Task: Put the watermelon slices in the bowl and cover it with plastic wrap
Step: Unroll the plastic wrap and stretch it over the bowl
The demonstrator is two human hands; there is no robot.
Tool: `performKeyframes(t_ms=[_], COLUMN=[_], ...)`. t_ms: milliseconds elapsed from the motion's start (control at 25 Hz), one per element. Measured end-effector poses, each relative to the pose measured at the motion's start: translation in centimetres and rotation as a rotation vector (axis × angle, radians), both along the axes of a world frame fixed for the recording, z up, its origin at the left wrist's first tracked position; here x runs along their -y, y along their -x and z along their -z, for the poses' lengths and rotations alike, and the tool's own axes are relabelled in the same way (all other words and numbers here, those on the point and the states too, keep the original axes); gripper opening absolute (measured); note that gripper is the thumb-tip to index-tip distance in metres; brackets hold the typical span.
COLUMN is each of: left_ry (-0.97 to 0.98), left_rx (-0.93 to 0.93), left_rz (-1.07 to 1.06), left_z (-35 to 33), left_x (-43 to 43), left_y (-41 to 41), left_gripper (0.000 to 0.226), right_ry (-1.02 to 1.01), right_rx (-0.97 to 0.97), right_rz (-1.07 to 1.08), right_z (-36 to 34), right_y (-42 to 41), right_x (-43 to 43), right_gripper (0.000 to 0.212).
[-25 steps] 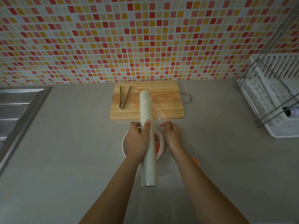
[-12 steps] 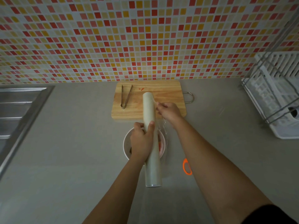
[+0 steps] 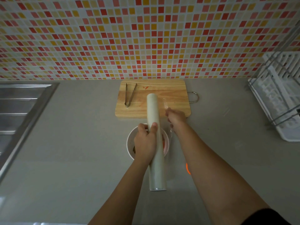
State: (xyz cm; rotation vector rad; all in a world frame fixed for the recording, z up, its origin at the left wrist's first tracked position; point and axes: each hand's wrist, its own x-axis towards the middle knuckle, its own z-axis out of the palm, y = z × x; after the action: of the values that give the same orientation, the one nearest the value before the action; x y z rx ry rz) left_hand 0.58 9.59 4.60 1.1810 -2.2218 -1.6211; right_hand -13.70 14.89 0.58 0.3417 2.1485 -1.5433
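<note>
A white bowl [image 3: 129, 143] with red watermelon slices [image 3: 164, 143] sits on the grey counter, mostly hidden under my left hand. My left hand [image 3: 146, 140] grips a long pale roll of plastic wrap [image 3: 155, 159] that lies lengthwise above the bowl. To the right of the roll, near the cutting board's front edge, my right hand [image 3: 176, 116] pinches the loose edge of the clear film [image 3: 165, 103]. The film stretches thinly from the roll toward that hand.
A wooden cutting board [image 3: 172, 95] with metal tongs [image 3: 129, 95] lies behind the bowl by the tiled wall. A steel sink [image 3: 19, 108] is at the left, a white dish rack [image 3: 279, 98] at the right. A small orange ring [image 3: 187, 168] lies under my right forearm.
My right hand moved from near the bowl up along the roll toward the board, then slightly rightward, drawing film off. My left hand kept its grip on the roll.
</note>
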Motion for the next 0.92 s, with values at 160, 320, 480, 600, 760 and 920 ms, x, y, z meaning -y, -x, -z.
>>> performKeyframes(t_ms=[160, 320, 480, 600, 760, 920], left_ry=[-0.003, 0.002, -0.034, -0.016, 0.072, -0.078], left_rx=[-0.017, -0.019, 0.007, 0.035, 0.041, 0.003], left_rz=[0.017, 0.031, 0.029, 0.045, 0.044, 0.094], left_z=[0.5, 0.7, 0.6, 0.4, 0.1, -0.2], left_x=[-0.3, -0.3, 0.2, 0.6, 1.4, 2.8], left_y=[0.0, 0.2, 0.1, -0.3, -0.5, -1.5], left_gripper=[0.027, 0.026, 0.035, 0.051, 0.029, 0.018], right_ry=[-0.090, -0.036, -0.008, -0.059, 0.036, 0.084], right_rx=[-0.013, 0.072, -0.053, -0.162, -0.186, -0.181], right_rz=[-0.019, -0.167, -0.103, -0.062, -0.062, -0.041], right_z=[1.0, 2.0, 2.5, 2.7, 2.4, 2.6], right_y=[-2.6, -4.8, -6.2, -7.0, -7.5, -7.4], right_x=[-1.4, -3.0, -3.3, -3.1, -3.2, -3.3], right_gripper=[0.072, 0.063, 0.040, 0.041, 0.037, 0.033])
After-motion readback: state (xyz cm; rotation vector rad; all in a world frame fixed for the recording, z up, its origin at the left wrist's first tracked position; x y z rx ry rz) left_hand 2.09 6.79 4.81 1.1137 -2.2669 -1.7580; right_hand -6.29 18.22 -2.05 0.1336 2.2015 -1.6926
